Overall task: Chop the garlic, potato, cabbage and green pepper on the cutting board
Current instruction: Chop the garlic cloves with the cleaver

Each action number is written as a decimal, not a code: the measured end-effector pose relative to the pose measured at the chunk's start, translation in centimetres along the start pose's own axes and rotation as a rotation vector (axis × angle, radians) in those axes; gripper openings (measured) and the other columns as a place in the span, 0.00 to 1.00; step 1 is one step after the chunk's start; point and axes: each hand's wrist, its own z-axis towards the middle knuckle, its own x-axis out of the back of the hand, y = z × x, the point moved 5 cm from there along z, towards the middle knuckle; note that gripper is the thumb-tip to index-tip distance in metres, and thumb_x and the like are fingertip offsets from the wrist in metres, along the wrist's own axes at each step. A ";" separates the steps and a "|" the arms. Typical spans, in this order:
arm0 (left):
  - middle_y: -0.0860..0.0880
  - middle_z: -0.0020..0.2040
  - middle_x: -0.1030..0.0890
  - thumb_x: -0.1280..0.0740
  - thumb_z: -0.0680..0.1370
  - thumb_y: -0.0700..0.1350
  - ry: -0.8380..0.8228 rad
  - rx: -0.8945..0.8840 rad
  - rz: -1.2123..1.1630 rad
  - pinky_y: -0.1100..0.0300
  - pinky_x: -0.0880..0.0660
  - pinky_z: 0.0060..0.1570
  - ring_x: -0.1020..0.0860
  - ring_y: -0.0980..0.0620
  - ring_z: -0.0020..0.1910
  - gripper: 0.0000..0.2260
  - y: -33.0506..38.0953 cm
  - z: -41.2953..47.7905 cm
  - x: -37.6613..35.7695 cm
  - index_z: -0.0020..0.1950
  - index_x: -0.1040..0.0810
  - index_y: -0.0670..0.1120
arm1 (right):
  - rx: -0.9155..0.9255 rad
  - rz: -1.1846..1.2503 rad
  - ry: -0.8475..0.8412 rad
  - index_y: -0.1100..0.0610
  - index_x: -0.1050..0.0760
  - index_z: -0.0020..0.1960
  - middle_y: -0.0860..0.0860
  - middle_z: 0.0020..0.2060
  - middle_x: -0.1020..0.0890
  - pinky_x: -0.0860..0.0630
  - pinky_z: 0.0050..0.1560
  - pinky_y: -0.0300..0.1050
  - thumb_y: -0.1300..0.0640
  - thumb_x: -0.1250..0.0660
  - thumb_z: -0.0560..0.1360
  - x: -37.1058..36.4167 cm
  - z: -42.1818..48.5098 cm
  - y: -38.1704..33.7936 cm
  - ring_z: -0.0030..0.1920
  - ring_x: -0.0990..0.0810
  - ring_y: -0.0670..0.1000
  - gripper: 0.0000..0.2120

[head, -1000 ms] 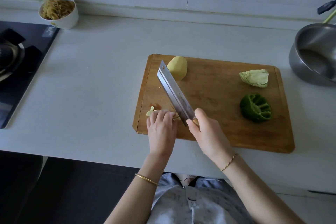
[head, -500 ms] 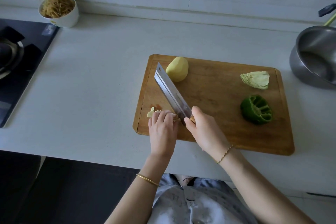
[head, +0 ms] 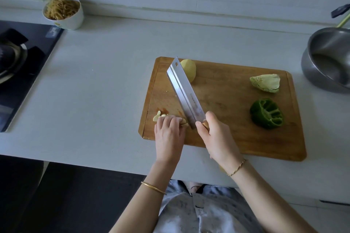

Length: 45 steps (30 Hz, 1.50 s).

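Pale worktop [head: 106,81] bears a cutting board [head: 236,128]; left hand [head: 168,136] curls its fingers over garlic [head: 158,116], right hand [head: 217,138] fingers grip the cleaver [head: 184,92] alongside.

Wooden cutting board [head: 236,138], matt, scuffed grain; cleaver [head: 184,93] at its 9 o'clock, brushed shiny steel; green pepper [head: 266,113] glossy; cabbage [head: 266,83] matt, crinkled; steel bowl [head: 327,60] at 2 o'clock, dull sheen; countertop [head: 98,81] smooth matt.
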 end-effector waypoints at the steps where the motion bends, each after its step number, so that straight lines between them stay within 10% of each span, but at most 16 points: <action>1: 0.47 0.46 0.19 0.25 0.69 0.39 0.005 -0.002 0.000 0.59 0.36 0.54 0.23 0.44 0.48 0.07 0.1 0.0 0.0 0.45 0.19 0.43 | -0.001 -0.007 -0.012 0.52 0.41 0.38 0.47 0.27 0.32 0.33 0.19 0.41 0.52 0.40 0.80 0.0 -0.1 -0.1 0.23 0.33 0.48 0.15; 45: 0.47 0.44 0.19 0.27 0.73 0.39 0.028 -0.040 -0.058 0.62 0.35 0.52 0.24 0.48 0.45 0.02 0.0 0.2 -0.1 0.42 0.19 0.42 | -0.092 -0.025 -0.045 0.52 0.41 0.38 0.48 0.29 0.30 0.27 0.24 0.46 0.52 0.42 0.80 -0.9 1.6 0.1 0.24 0.32 0.47 0.14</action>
